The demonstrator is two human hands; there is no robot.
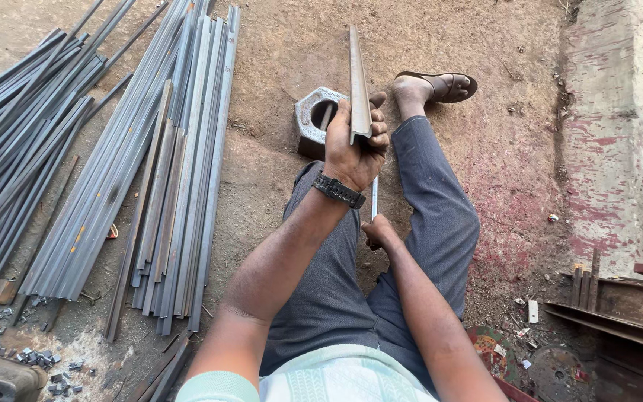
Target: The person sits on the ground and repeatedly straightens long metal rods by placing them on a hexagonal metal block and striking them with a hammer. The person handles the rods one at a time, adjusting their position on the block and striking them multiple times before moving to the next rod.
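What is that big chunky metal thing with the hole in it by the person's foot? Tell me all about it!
It is a big hex nut, a six-sided block of grey metal with a round hole through its middle. Its surface looks rough, worn and dusty. It lies on the brown dirt ground, between the bundle of long steel strips and the person's sandalled foot. The left hand, gripping an angled metal bar, hides part of its right side. A thin rod seems to poke into the hole, but that is unclear.
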